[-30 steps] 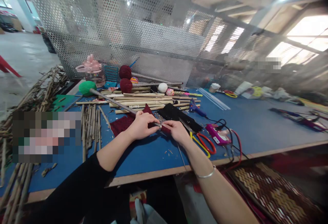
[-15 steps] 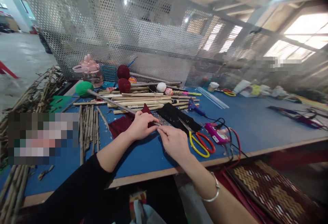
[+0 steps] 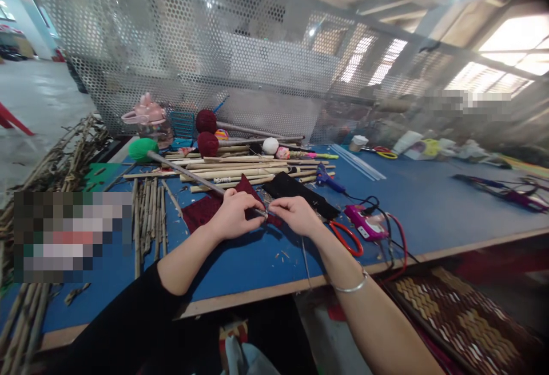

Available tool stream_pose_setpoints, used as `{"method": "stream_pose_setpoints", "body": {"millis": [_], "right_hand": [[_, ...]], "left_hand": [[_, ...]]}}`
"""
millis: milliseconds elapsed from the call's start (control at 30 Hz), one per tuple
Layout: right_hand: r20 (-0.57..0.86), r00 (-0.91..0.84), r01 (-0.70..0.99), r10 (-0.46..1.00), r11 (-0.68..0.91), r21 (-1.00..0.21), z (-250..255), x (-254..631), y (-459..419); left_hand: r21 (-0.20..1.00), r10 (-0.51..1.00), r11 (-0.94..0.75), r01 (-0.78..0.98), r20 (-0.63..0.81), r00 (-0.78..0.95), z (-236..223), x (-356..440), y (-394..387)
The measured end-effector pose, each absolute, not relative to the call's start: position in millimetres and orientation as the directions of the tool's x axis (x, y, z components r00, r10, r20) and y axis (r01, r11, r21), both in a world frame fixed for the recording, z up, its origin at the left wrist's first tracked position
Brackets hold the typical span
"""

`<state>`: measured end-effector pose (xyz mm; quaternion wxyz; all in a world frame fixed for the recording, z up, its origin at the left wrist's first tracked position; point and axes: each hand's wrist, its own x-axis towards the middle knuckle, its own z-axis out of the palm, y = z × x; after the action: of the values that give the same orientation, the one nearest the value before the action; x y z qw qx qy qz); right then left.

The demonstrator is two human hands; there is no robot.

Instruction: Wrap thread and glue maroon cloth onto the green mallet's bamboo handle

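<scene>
My left hand [image 3: 238, 214] is closed round the near end of a grey stick [image 3: 189, 171] that has a green ball [image 3: 143, 150] on its far end. The stick slants up to the left over a dark red cloth [image 3: 199, 212]. At the stick's tip, the thumb and fingers of my right hand [image 3: 295, 215] are pinched together on what looks like a thin grey strand [image 3: 305, 260], which hangs below that hand to the table edge. Orange scissor handles [image 3: 346, 239] show beside my right wrist; the rest of the scissors is mostly hidden.
Pale sticks [image 3: 240, 172] lie behind my hands, near dark red balls [image 3: 208, 144] and a white ball [image 3: 270, 146]. A black cloth [image 3: 300, 192], a blue glue gun [image 3: 329, 179] and a magenta device [image 3: 365, 223] with cables are to the right. Brown twigs [image 3: 148, 215] lie left.
My right hand swung down in front of the stick's tip, uncovering the scissors, then rose back to the right, covering them partly again. My left hand kept its hold on the stick.
</scene>
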<state>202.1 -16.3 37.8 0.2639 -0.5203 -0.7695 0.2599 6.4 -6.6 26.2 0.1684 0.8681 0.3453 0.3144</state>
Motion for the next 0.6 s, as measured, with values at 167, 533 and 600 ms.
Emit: {"method": "stream_pose_setpoints", "body": {"millis": [167, 533, 600], "right_hand": [[0.078, -0.388, 0.660, 0.918, 0.336, -0.672, 29.9, 210.2, -17.6], [-0.170, -0.399, 0.253, 0.901, -0.070, -0.965, 36.0, 198.0, -14.6], [-0.307, -0.465, 0.115, 0.830, -0.288, -0.951, 40.3, 196.0, -12.8]], "left_hand": [[0.521, 0.712, -0.693, 0.498, 0.385, 0.588, 23.7, 7.2, -7.7], [0.512, 0.725, -0.671, 0.536, 0.302, 0.619, 26.9, 7.9, -10.0], [0.509, 0.735, -0.664, 0.548, 0.306, 0.605, 29.7, 7.7, -11.7]]}}
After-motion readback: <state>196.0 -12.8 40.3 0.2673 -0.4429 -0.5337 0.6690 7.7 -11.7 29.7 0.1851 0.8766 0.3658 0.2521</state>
